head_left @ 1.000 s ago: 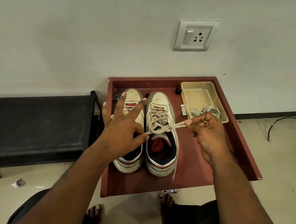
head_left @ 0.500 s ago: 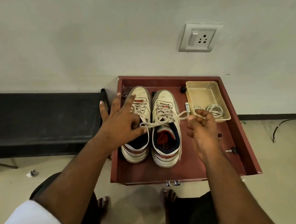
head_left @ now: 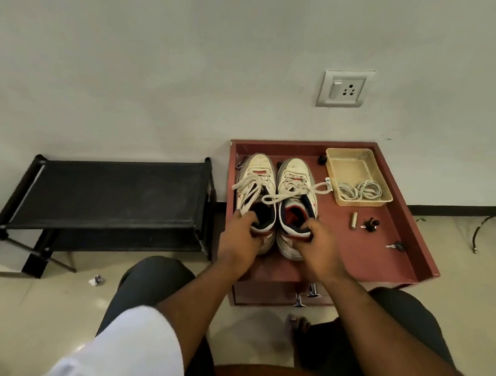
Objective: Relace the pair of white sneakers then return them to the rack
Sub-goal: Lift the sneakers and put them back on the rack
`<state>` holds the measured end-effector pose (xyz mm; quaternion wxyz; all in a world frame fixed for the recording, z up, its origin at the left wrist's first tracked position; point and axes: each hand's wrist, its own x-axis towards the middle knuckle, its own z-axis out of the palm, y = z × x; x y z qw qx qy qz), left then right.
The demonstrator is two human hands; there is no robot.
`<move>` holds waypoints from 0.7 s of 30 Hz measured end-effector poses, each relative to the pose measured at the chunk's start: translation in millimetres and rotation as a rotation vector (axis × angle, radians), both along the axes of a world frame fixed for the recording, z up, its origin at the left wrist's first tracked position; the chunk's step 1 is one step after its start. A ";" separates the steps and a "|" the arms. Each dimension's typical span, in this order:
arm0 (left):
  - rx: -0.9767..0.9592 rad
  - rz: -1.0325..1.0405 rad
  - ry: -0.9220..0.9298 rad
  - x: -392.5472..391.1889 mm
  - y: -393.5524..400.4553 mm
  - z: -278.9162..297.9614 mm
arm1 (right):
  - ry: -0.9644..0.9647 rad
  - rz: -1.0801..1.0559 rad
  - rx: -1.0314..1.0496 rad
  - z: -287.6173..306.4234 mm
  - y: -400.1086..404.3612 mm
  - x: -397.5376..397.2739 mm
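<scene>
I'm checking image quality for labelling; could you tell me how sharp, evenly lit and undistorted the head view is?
Head view: soft, even indoor light, no glare; faint shadows under the rack and the hands. Wide-angle bending curves the skirting line and tilts the socket. The sneakers are fairly sharp; the white sleeve at the bottom edge is blurred.

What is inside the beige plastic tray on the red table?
The beige plastic tray holds coiled white cords at its near end; the rest shows bare bottom. Whether anything lies beneath the coils cannot be seen.
</scene>
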<state>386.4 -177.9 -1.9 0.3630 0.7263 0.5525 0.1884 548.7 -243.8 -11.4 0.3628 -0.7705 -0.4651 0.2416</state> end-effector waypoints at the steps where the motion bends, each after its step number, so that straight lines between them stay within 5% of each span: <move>1: 0.011 0.011 -0.032 -1.9 -3.8 3.8 | -0.005 -0.005 0.015 3.0 -3.5 -1.5; 12: 0.227 0.048 -0.365 -48.6 -35.7 98.9 | -0.072 0.022 0.251 119.2 -35.7 -44.9; 21: 0.433 0.156 -0.357 -183.1 12.0 235.7 | 0.002 0.147 0.421 237.0 37.1 -163.7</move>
